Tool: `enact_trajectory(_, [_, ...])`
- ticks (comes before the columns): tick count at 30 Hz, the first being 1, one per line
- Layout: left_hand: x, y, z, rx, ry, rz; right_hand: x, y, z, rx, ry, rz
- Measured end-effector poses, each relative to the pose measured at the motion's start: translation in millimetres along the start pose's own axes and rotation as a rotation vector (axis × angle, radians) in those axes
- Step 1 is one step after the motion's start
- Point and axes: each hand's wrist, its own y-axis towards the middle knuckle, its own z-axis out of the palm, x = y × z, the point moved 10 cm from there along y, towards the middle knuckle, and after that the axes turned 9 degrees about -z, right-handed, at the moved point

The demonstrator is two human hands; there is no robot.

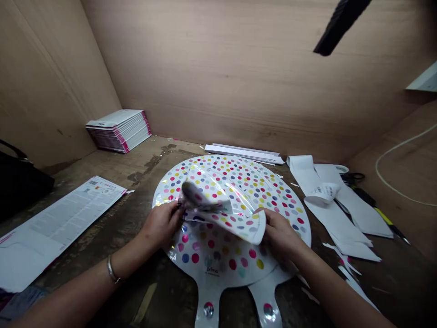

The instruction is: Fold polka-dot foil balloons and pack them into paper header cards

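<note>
Left hand pinches the folded dotted balloon's left end, right hand grips its right end, so it's stretched between them above two flat balloons stacked on the bench, two tails showing.

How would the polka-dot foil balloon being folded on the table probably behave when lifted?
The polka-dot foil balloon is probably floppy: it bends over between the left hand and right hand. Its glossy film looks light and likely slippery.

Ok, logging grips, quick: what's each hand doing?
Left hand: closed on the folded polka-dot foil balloon, left edge.
Right hand: closed on the same balloon's right corner.
</note>
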Motion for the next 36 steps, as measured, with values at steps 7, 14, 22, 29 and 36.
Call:
enact_trajectory(7, [3.3,5.7,2.2,-0.04,0.18,-0.101,17.6,9.3,-8.7,-0.179,-0.595,0.007])
enact_trajectory(14, [3.2,12.0,5.0,0.033,0.267,-0.14,18.8,10.4,-1.7,-0.135,-0.755,-0.001])
enact_trajectory(22, [10.3,13.5,0.5,0.075,0.364,-0.201,22.2,18.6,3.1,-0.063,-0.853,0.002])
enact_trajectory(29, [-48.5,23.2,14.2,0.023,0.51,0.078,26.5,15.3,7.7,-0.082,-0.925,-0.05])
enact_trajectory(36, [-73.7,10.5,82.7,0.205,0.35,0.241,55.3,1.6,-1.9,-0.249,-0.933,-0.219])
